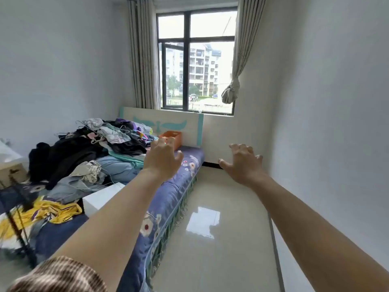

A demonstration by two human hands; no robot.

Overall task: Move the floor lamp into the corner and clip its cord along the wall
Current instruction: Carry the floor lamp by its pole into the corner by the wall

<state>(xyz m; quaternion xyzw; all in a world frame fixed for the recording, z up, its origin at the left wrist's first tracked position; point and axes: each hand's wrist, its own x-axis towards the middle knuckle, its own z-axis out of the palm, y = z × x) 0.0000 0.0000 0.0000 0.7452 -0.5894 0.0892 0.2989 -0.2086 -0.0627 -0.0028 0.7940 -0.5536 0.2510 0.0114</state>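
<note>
You get bright, even daylight from the window [196, 62], which is blown out to white. It glares off the glossy floor [203, 224]. Walls bow at the wide-angle edges, and the lower-left corner smears with blur.

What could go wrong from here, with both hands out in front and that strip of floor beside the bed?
Both the left hand and the right hand are open and empty, and no floor lamp or cord is clearly in view, so it may have to be found first. The glossy floor looks slick to carry things across. The passage between the bed and the right wall is narrow, so a tall lamp could knock either.
</note>
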